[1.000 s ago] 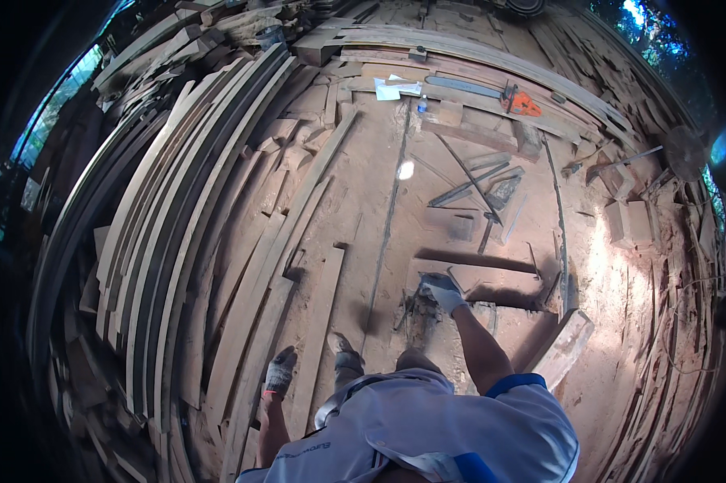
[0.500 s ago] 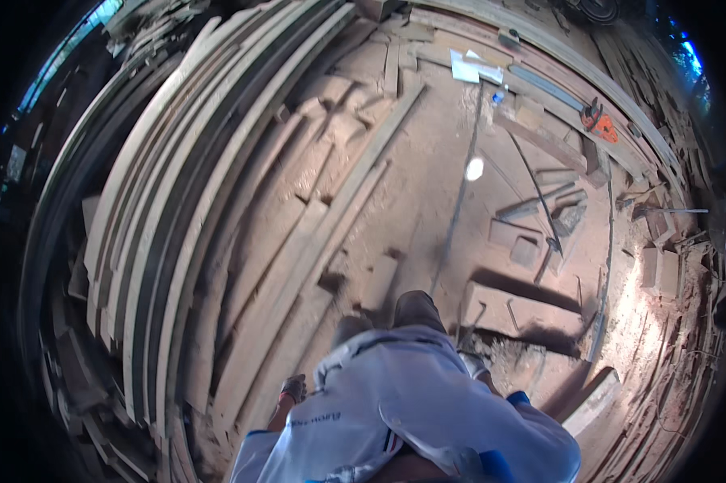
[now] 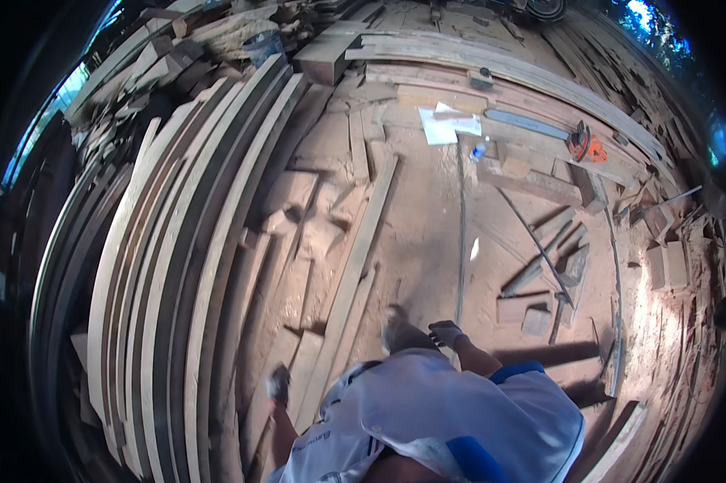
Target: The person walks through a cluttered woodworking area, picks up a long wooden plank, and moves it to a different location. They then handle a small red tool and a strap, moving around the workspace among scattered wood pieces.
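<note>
My right hand (image 3: pixel 446 332), in a light work glove, hangs by my hip over a sawdust-covered wooden floor (image 3: pixel 427 233); it holds nothing and its fingers are loosely apart. My left hand (image 3: pixel 278 384), also gloved, swings low beside a long plank (image 3: pixel 351 274). It is small and blurred, so its grip is unclear. My shoe (image 3: pixel 399 330) is planted between the two hands. My light blue shirt fills the lower edge.
Long curved planks (image 3: pixel 177 266) are stacked in rows on the left. Offcuts and short boards (image 3: pixel 540 282) litter the right side. At the back lie white papers (image 3: pixel 450 125), a plastic bottle (image 3: pixel 479 150), an orange chainsaw (image 3: pixel 586 146), a thick beam (image 3: pixel 324 60) and a bucket (image 3: pixel 264 44).
My right hand has come away from a tool on the floor and now hangs empty. The view has shifted forward and left across the floor as I step.
</note>
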The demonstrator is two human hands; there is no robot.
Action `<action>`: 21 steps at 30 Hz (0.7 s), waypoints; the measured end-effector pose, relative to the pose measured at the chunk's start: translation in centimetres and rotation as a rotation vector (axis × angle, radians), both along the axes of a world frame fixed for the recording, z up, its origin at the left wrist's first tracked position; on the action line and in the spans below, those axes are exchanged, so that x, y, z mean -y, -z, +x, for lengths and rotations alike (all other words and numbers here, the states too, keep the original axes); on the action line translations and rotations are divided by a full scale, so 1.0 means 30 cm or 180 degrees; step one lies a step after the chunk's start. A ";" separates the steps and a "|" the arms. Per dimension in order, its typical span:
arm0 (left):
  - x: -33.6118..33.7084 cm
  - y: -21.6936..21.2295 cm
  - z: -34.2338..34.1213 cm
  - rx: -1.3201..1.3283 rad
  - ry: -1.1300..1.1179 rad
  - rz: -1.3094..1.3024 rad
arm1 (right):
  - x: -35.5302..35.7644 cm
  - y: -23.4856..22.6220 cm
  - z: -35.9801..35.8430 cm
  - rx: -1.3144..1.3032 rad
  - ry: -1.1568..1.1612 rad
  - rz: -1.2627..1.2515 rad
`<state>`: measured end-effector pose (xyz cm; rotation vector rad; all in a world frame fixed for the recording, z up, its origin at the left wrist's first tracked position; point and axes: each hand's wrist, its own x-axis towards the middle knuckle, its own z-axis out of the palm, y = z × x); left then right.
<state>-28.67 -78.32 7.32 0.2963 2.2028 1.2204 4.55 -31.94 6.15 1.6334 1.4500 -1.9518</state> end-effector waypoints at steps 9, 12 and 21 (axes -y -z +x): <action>-0.452 0.083 -0.042 0.2145 -0.0137 -0.1028 | -0.807 -0.353 -0.795 -0.0953 0.0145 0.0548; -0.640 0.127 -0.219 0.2192 -0.0077 -0.0972 | -0.956 -0.290 -0.945 -0.0734 0.0173 0.0483; -1.284 -0.171 -1.184 0.0611 -0.0101 0.0211 | -1.155 -0.260 -1.155 0.0888 -0.0387 -0.0291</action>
